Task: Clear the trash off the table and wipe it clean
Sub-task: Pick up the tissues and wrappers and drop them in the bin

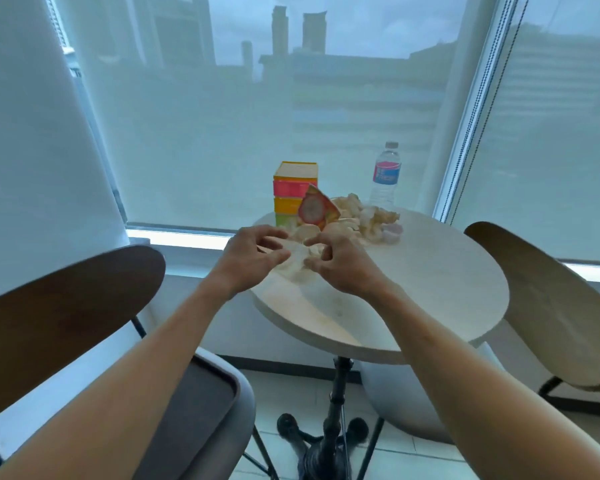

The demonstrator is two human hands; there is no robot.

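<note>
Both hands, left hand (253, 252) and right hand (340, 261), pinch crumpled tissue (300, 254) on the round counter (430, 278). Clearing appears barely begun: snack wrapper (314, 209), remaining tissues (364, 216) and water bottle (386, 176) await removal. Wiping remains outstanding.

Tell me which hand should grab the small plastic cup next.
Right. The right hand lies nearer the small plastic cup, on that side of the crumpled tissues; the left hand would have to cross over.

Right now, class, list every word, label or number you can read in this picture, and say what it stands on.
Water bottle label: printed text, too blurred to read.
Stack of coloured boxes: no readable text.
Dragon-fruit snack packet: picture only, lettering too blurred.
Nothing else bears text.
</note>
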